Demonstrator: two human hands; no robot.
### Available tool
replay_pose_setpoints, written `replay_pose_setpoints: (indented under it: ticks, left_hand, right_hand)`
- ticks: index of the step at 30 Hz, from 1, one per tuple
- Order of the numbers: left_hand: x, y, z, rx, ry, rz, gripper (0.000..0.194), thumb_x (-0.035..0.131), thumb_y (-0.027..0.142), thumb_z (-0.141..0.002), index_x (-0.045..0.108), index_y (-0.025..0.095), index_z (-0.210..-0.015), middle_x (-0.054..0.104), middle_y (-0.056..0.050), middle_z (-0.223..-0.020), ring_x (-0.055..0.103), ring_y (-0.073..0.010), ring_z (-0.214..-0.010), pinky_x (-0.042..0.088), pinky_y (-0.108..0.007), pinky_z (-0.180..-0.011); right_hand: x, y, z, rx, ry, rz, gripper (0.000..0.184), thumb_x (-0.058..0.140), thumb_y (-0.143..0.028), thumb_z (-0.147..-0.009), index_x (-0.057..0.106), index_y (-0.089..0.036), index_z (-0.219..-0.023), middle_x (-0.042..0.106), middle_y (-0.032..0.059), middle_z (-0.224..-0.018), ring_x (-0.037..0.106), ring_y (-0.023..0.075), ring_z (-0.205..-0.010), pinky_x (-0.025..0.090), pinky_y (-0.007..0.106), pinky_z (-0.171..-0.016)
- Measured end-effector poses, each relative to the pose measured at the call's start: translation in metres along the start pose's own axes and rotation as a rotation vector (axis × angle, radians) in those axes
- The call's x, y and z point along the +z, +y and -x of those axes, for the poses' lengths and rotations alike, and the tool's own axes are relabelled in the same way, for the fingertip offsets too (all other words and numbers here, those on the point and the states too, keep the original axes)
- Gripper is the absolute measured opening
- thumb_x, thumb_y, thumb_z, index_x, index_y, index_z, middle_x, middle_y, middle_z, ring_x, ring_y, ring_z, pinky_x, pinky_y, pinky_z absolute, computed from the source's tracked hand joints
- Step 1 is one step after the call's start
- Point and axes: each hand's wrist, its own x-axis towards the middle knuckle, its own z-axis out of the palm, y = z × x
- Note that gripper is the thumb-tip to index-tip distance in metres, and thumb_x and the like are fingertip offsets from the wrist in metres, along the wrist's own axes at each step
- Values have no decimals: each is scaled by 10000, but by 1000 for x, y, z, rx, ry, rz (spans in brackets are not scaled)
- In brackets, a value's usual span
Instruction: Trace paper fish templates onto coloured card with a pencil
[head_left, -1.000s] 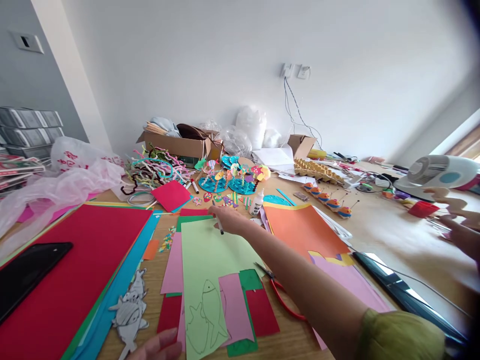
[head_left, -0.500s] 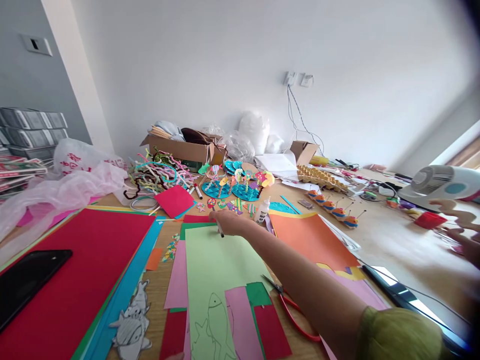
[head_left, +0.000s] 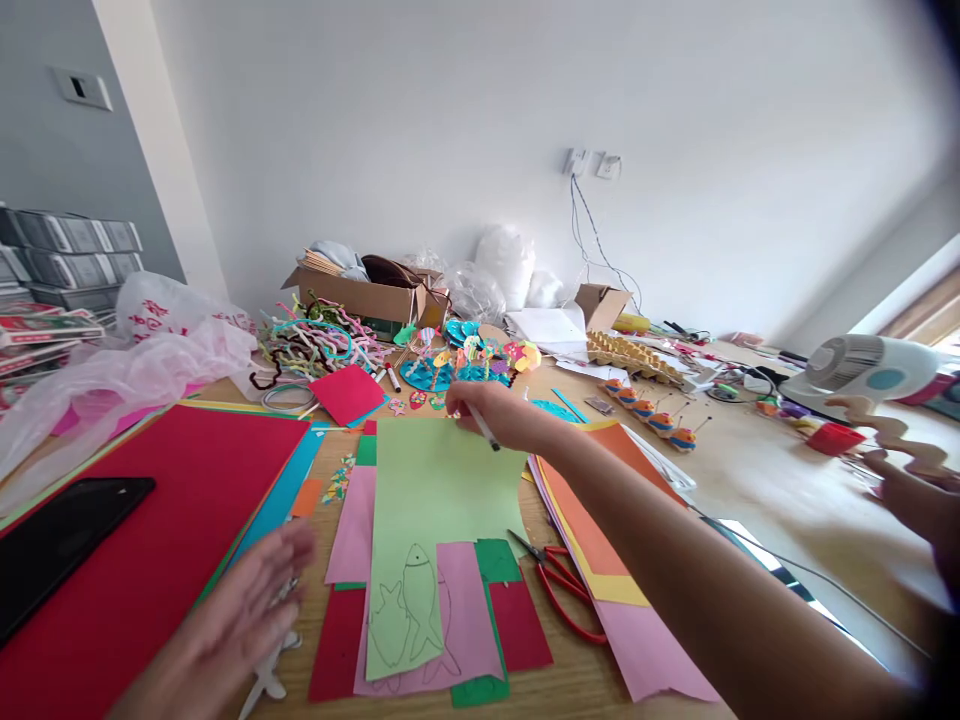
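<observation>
My right hand [head_left: 499, 415] is closed round a white marker [head_left: 481, 427] with a dark tip. It is at the far edge of a light green paper sheet [head_left: 442, 470]; whether the fingers also pinch that edge is hidden. Pencil-like outlines of a fish [head_left: 421, 600] and a star-like shape are on the sheet's near part. Pink paper [head_left: 469, 600] and red paper [head_left: 523, 625] lie under it. My left hand [head_left: 232, 600], blurred, hovers with fingers stretched over grey fish cutouts [head_left: 271, 675], mostly covering them. Red-handled scissors [head_left: 562, 590] lie right of the green sheet.
A black phone [head_left: 71, 545] rests on red sheets [head_left: 217, 480] at left. Orange paper [head_left: 607, 480] is stacked at right. Pipe cleaners [head_left: 322, 340], a cardboard box [head_left: 360, 300] and small paper crafts [head_left: 469, 365] stand behind. Another person's hand [head_left: 911, 510] is at far right, near a fan [head_left: 862, 370].
My left hand has come into view over the fish cutouts. My right hand has shifted right and farther back with the marker. The green sheet sits farther away, its near edge now showing.
</observation>
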Motion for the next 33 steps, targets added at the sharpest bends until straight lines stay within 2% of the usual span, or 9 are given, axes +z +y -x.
replay_pose_setpoints:
  ticks: [2,6,10,12,17,21,24,28,33]
  left_hand:
    - [10,22,-11,31,1,-84,648,722,564,-740,534,334,-1316,452,-15,-1469,213,-320,-1428,243,-451,-1149]
    - [28,51,-33,-34,-220,-141,641,689,573,-781,538,275,-1328,477,-76,-1446,297,-290,-1402,210,-437,-1150]
    - [37,58,-49,-170,-473,-76,626,635,631,-805,562,253,-1300,647,-109,-1240,528,-314,-1228,348,-454,-1061]
    - [41,59,-53,-186,-539,-18,604,625,621,-822,578,226,-1277,672,-119,-1184,570,-309,-1169,389,-442,-1022]
    - [54,63,-54,-69,-546,134,510,677,531,-832,577,261,-1254,644,-84,-1234,567,-283,-1155,431,-404,-971]
    - [61,65,-51,-56,-540,192,604,693,581,-795,556,246,-1278,615,-94,-1282,518,-305,-1223,414,-419,-1010]
    - [64,61,-50,-104,-457,150,515,754,500,-774,598,201,-1164,631,-128,-1240,577,-288,-1142,470,-384,-938]
    - [70,49,-55,-156,-276,86,362,801,266,-758,596,208,-1050,688,-46,-976,655,-167,-816,515,-266,-718]
    - [77,34,-59,-243,-340,-32,540,783,362,-746,527,195,-1190,659,-67,-1049,642,-214,-908,508,-308,-755]
  right_hand:
    - [-13,-1,18,-2,74,-74,144,553,-89,-796,592,-163,-913,555,-26,-739,490,110,-653,371,203,-601]
    - [-32,3,46,29,218,-198,113,538,-178,-762,563,-174,-872,483,-48,-673,432,108,-593,338,211,-557]
    - [-45,8,64,109,395,-310,139,535,-229,-727,534,-187,-860,450,-53,-665,424,113,-581,334,222,-546]
    - [-49,10,70,157,483,-363,143,538,-241,-711,518,-193,-844,451,-49,-682,433,115,-594,341,227,-556]
    - [-52,16,87,262,608,-485,178,550,-289,-711,514,-201,-862,477,-38,-720,463,124,-615,364,237,-566]
    - [-43,23,109,352,613,-569,210,575,-318,-710,520,-205,-878,491,-36,-715,483,125,-588,372,229,-524]
    - [-28,26,131,486,590,-672,239,610,-333,-684,538,-210,-875,508,-31,-746,492,123,-587,373,219,-500]
    - [-2,25,164,585,537,-712,242,620,-368,-687,524,-221,-853,501,-42,-702,499,128,-566,384,224,-492]
    - [34,20,196,668,473,-681,183,593,-375,-728,516,-239,-823,512,-42,-695,518,143,-563,382,233,-478]
